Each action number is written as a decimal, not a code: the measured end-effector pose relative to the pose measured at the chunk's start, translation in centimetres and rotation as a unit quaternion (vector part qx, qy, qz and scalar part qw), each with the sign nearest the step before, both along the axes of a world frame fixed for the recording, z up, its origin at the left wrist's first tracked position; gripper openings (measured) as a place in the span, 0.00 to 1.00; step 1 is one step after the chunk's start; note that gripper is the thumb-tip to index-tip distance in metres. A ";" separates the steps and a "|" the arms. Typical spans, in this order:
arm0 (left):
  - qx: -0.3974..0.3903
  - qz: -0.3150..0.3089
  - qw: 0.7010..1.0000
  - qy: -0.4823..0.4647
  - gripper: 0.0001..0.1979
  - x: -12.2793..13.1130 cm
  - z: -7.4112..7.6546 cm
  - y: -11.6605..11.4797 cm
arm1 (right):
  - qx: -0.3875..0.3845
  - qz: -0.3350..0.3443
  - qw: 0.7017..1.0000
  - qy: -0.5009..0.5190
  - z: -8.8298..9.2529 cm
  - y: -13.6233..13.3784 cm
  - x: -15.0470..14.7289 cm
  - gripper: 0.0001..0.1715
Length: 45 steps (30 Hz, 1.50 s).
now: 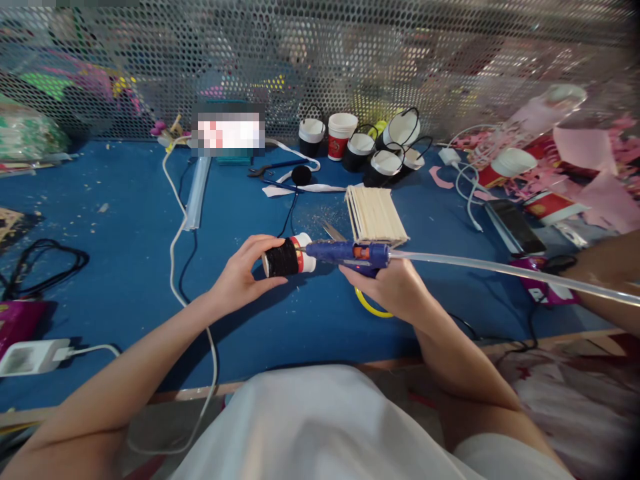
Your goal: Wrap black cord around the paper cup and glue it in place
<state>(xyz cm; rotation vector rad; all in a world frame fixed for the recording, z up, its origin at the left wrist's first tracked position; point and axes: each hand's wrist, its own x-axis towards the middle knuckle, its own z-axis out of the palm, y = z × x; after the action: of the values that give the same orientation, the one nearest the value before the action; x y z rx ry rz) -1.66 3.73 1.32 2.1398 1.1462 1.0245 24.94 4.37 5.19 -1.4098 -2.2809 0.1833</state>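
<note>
My left hand (pixel 240 273) is closed around a paper cup (pixel 307 252) lying on its side, thumb and fingers on either side. Black cord (pixel 281 259) is wound round most of the cup, leaving a red and white band bare toward the rim. In my right hand (pixel 395 287) is a blue hot glue gun (pixel 345 252), its nozzle against or very near the bare band. A long clear glue stick (pixel 500 270) sticks out of its back. From the cup, the black cord runs up to a small black ball (pixel 301 176). Scissors (pixel 333 231) lie partly hidden behind the gun.
Several cord-wrapped cups (pixel 361 150) with handles stand at the back, beside a bare red cup (pixel 343 137). A wooden stick bundle (pixel 377 215), pliers (pixel 275 167) and clear glue sticks (pixel 198 193) lie around. A white cable (pixel 175 267) crosses the left. Another person's arm (pixel 610 280) rests at right.
</note>
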 end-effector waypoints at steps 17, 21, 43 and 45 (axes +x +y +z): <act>0.116 -0.032 0.985 0.125 0.24 0.2 -0.2 -0.4 | -0.088 -0.010 0.984 0.153 0.0 1.0 -0.7 0.10; 0.101 -0.031 0.987 0.118 0.24 0.1 -0.1 -0.4 | -0.178 -0.016 0.969 0.172 0.7 1.5 -0.5 0.12; -0.073 -0.018 0.995 -0.068 0.27 -0.1 -0.7 -0.1 | -0.013 -0.225 0.974 -0.033 -2.0 8.2 4.0 0.21; -0.068 -0.020 0.996 -0.057 0.26 0.0 -0.5 -0.1 | 0.008 -0.231 0.972 -0.051 -1.9 7.9 3.8 0.21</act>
<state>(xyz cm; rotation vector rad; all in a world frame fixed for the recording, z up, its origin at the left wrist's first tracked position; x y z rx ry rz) -1.71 3.61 0.79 1.9650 1.0826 1.0084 28.78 12.31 3.30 -1.9313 -1.9536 -0.0561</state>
